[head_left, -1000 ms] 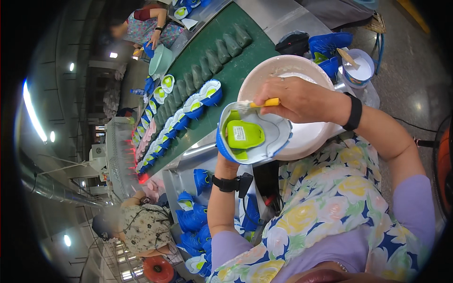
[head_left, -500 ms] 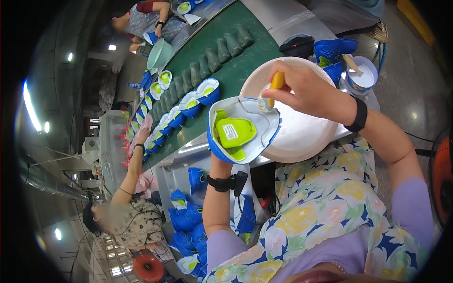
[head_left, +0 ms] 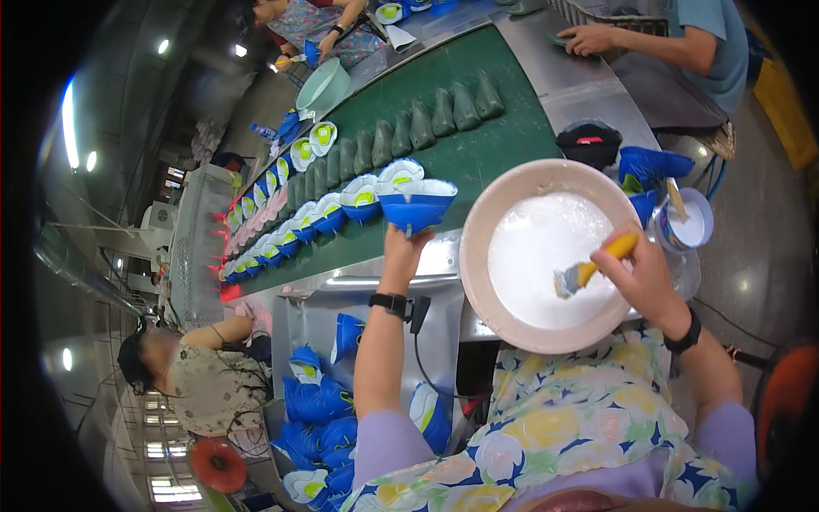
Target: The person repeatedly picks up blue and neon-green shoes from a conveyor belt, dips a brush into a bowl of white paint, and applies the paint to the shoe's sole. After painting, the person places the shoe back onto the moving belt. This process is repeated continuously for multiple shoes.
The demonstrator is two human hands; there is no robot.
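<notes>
My left hand (head_left: pixel 404 245) is closed round the underside of a blue shoe upper (head_left: pixel 418 207) with a white lining. It holds the upper at the near edge of the green belt (head_left: pixel 439 171), beside a row of similar blue uppers (head_left: pixel 360 198) with lime-green inner parts. In my right hand (head_left: pixel 641 271) is a paintbrush (head_left: pixel 597 264) with a yellow handle. Its pale bristles are over the white liquid (head_left: pixel 546 247) in a large pinkish basin (head_left: pixel 479 282); whether they touch the liquid I cannot tell.
Dark shoe lasts (head_left: pixel 421 128) stand in a row along the belt. A metal tray (head_left: pixel 375 303) with several blue uppers (head_left: pixel 316 401) lies at the near left. Right of the basin is a small white tub (head_left: pixel 688 224) with a brush. Co-workers sit at the left, far side and far right.
My left hand has moved the shoe upper away from the basin to the belt's edge and tipped it. My right hand has brought the brush from the upper's rim down over the basin.
</notes>
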